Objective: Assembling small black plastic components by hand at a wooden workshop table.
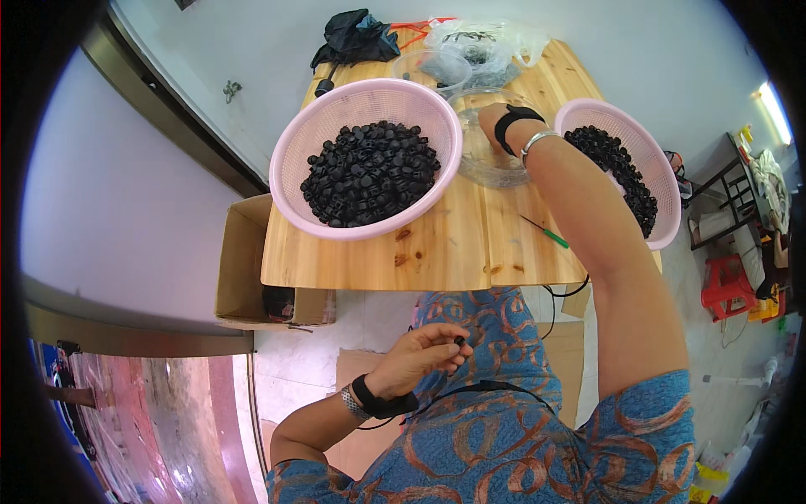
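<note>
Low in front of my lap, my left hand point(432, 351) is closed in a pinch. Between its thumb and fingers sits a small black plastic part point(459, 341). My right hand point(497, 128) reaches across the table into a clear plastic bowl point(495, 178); its fingers are mostly hidden, so what they hold does not show. To the left of that bowl, a pink mesh basket point(285, 181) is heaped with small black plastic parts point(369, 172). Partly behind my right forearm stands another pink basket point(666, 189) with more black parts point(617, 160).
A screwdriver with a green handle point(556, 238) lies on the wooden table point(445, 252). Behind the bowl are a clear round tub point(432, 69), a clear plastic bag point(504, 42) and a black bag point(357, 38). A cardboard box point(239, 260) stands below left; a red stool point(727, 287) is far right.
</note>
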The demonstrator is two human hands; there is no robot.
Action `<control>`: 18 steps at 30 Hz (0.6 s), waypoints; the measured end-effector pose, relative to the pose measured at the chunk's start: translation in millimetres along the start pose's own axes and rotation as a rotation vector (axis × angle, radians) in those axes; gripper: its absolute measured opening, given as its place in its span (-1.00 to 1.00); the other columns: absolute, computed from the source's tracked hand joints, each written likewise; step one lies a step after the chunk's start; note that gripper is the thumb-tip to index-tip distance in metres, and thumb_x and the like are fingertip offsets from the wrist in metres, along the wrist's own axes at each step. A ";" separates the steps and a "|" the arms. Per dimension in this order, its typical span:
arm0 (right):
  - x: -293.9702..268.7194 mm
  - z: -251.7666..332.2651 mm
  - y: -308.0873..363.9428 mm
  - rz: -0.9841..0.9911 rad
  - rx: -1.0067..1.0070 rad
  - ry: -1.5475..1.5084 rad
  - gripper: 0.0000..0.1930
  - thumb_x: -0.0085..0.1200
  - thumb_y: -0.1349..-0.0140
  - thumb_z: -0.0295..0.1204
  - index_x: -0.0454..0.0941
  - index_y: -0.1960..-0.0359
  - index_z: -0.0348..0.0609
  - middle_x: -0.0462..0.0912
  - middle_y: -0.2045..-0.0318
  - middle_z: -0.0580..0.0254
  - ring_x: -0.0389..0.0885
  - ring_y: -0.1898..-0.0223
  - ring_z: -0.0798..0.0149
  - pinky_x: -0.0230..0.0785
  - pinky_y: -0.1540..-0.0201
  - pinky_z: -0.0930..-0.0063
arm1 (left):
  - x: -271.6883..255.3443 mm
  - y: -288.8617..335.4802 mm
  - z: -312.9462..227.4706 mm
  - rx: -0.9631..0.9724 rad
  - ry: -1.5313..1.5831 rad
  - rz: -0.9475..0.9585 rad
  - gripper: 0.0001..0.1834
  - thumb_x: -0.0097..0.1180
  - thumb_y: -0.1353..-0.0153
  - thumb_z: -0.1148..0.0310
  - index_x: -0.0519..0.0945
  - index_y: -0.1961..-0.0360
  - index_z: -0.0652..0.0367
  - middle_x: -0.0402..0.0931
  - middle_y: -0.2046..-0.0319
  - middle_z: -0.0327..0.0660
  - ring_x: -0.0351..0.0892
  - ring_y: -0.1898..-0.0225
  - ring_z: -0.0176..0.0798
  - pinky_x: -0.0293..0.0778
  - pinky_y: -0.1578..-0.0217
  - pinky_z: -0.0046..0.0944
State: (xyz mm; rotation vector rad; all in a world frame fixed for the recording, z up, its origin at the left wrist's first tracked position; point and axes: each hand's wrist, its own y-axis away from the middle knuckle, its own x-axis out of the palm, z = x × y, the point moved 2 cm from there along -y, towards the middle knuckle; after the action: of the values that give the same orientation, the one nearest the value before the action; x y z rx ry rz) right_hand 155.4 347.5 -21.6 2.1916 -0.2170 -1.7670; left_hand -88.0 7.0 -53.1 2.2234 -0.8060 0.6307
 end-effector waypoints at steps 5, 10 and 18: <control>-38.5 35.2 67.6 -0.005 0.144 -0.302 -0.60 -0.37 -0.21 -0.42 0.46 0.01 -0.22 0.44 -0.03 -0.05 0.41 -0.08 0.01 0.22 -0.10 0.22 | 4.4 -3.6 5.5 0.024 -0.018 0.013 -0.74 -0.04 -0.23 0.47 0.42 0.04 0.20 0.50 0.22 -0.21 0.48 0.28 -0.43 0.42 0.25 -0.47; -42.8 33.4 82.9 -0.047 0.091 -0.236 -0.64 -0.30 -0.20 -0.44 0.49 0.06 -0.24 0.47 0.01 -0.05 0.48 -0.01 0.02 0.31 -0.03 0.23 | 11.4 -7.2 8.9 0.053 -0.011 0.065 -0.74 -0.05 -0.23 0.48 0.42 0.04 0.21 0.50 0.22 -0.20 0.48 0.30 -0.42 0.42 0.25 -0.46; -40.9 37.5 93.1 -0.188 0.096 -0.321 -0.68 -0.22 -0.17 -0.46 0.52 0.11 -0.27 0.52 0.10 -0.07 0.54 0.08 0.01 0.37 0.05 0.25 | 20.5 -1.7 23.1 0.059 -0.007 -0.023 -0.74 -0.06 -0.23 0.50 0.40 0.04 0.24 0.48 0.21 -0.15 0.49 0.27 -0.38 0.43 0.23 -0.45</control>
State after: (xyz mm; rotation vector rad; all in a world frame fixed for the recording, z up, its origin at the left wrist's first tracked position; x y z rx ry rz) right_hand 117.1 267.4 40.5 2.0368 -0.1760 -2.2541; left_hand -68.1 -16.4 -56.0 2.2865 -0.7737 0.6434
